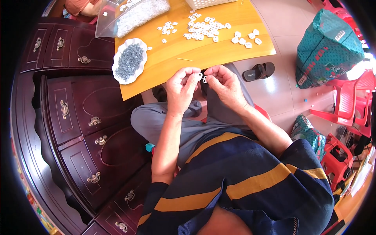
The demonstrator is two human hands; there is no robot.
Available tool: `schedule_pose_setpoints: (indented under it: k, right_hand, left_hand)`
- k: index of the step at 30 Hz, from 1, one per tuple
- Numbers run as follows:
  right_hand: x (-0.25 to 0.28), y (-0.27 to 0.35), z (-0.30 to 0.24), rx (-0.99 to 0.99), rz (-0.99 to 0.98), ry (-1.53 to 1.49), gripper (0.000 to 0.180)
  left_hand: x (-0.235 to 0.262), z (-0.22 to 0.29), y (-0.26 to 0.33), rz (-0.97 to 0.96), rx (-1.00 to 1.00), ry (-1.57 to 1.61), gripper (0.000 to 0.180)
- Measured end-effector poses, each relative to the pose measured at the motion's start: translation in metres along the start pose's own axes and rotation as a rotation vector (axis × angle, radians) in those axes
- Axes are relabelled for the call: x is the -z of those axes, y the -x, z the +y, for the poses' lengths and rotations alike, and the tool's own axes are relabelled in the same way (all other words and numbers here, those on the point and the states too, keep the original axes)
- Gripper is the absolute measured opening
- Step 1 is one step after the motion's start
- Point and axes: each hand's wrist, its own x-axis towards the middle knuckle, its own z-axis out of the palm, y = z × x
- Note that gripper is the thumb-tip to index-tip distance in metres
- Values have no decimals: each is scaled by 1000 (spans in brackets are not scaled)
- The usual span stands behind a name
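Over the near edge of the wooden table [231, 55], my two hands meet fingertip to fingertip. My left hand [182, 87] pinches a small white plastic piece [200, 76] between thumb and forefinger. Close beside it, my right hand [228, 88] pinches another small white piece [204, 80], partly hidden by the fingers. I cannot tell whether the two pieces touch. Beyond my hands lie a large loose pile of white plastic pieces [203, 29] with holes, a smaller cluster [167, 28] to the left and several pieces [243, 41] to the right. A thin stick [184, 59] lies nearer.
A white scalloped dish [138, 74] of small grey metal parts sits at the table's left edge. Behind it stands a clear bin [105, 21] of white pieces. Dark drawers [86, 102] flank the left; a slipper [258, 72], teal bag [327, 51] and red stool [338, 103] the right.
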Motion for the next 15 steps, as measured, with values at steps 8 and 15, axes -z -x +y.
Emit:
schedule_pose_setpoints:
  k: [8, 15]
  right_hand:
    - [0, 0, 1, -12, 3, -12, 10]
    - [1, -1, 0, -14, 3, -46, 10]
  left_hand:
    - [3, -7, -2, -47, -9, -66, 13]
    - [-1, -1, -3, -61, 25, -72, 10]
